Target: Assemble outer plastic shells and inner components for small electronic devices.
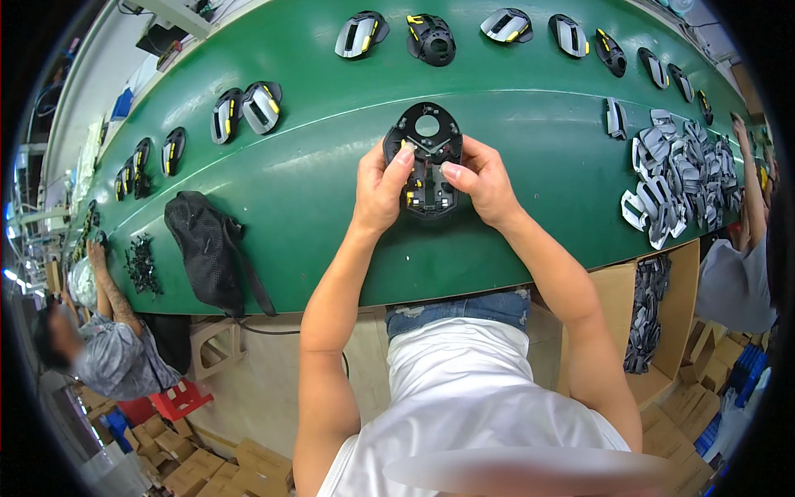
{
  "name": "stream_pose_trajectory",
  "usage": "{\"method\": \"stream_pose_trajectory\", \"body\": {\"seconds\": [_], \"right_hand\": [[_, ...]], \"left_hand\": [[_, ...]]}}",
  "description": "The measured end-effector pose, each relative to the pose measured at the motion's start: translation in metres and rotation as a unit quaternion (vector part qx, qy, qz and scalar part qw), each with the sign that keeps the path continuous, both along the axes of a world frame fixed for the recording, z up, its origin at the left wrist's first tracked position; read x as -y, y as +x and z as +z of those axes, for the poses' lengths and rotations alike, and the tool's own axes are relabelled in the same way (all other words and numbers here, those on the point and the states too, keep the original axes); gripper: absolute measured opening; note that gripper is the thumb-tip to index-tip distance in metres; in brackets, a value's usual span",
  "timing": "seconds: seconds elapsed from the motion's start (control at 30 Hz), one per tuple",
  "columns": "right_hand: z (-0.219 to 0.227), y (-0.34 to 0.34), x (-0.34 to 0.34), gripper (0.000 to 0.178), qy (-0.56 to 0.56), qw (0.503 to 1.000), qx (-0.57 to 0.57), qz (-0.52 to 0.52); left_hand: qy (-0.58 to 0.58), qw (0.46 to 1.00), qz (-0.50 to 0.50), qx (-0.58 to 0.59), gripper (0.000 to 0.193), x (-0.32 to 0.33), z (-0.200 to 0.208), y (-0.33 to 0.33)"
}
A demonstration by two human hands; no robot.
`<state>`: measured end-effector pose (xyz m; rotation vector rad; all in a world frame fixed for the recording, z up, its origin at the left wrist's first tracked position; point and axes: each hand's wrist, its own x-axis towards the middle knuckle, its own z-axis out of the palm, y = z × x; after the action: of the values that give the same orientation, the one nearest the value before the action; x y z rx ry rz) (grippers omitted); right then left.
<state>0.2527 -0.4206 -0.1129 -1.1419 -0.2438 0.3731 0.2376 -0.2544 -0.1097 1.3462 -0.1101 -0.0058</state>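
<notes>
I hold a black computer mouse shell (432,152) over the near half of the green table, its open inside with small yellow parts facing up. A round light-coloured spot shows at its far end. My left hand (380,189) grips the left side, thumb laid over the shell's edge. On the opposite side my right hand (487,184) is closed round the shell, its thumb pressing near the middle. The other fingers of both hands are mostly hidden beneath or behind it.
Grey-and-black mouse shells (361,35) stand spaced along the green table (530,157). At right lie a heap of grey shell pieces (683,170) and a cardboard box (681,286). Leftward are a black mesh bag (201,248) and small black parts (142,265). People work at both ends.
</notes>
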Motion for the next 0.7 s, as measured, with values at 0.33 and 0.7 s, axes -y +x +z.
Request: {"method": "stream_pose_trajectory", "body": {"seconds": [0.33, 0.7], "right_hand": [[-0.010, 0.002, 0.003, 0.030, -0.014, 1.000, -0.004, -0.003], [-0.022, 0.009, -0.002, 0.027, -0.072, 0.994, 0.049, -0.069]], "left_hand": [[0.066, 0.995, 0.067, 0.041, 0.026, 0.007, -0.006, -0.001], [0.217, 0.971, 0.090, 0.038, 0.039, 0.001, -0.004, 0.006]]}}
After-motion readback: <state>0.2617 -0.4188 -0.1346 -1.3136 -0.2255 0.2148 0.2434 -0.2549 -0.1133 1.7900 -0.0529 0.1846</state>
